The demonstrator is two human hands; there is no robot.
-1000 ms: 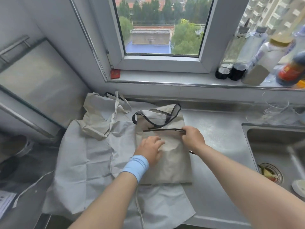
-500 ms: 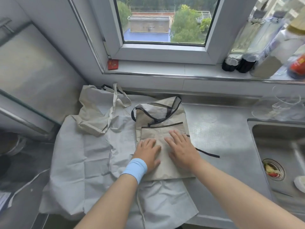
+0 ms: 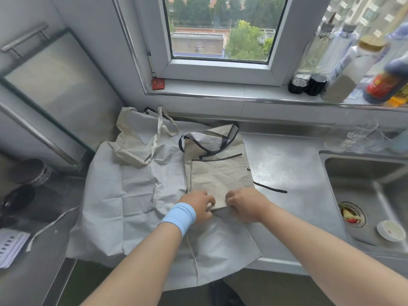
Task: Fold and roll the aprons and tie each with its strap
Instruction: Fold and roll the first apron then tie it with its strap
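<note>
A beige apron with black trim (image 3: 217,171) lies folded into a narrow strip on the steel counter, on top of a spread pale grey apron (image 3: 141,195). One black strap (image 3: 270,188) trails out to the right of the strip. My left hand (image 3: 199,207), with a blue wristband, and my right hand (image 3: 244,203) both pinch the strip's near edge, which is lifted and curled a little. A crumpled beige apron (image 3: 136,146) with pale straps lies at the back left.
A sink (image 3: 371,195) with a drain strainer and a small white cup (image 3: 390,230) is at the right. Bottles (image 3: 344,69) stand on the window sill. Clear glasses (image 3: 362,135) sit behind the sink. A dark pot (image 3: 17,195) is at the left.
Both hands slid from the middle of the folded beige apron back to its near edge and gripped it. The black strap that the right hand held now lies on the counter.
</note>
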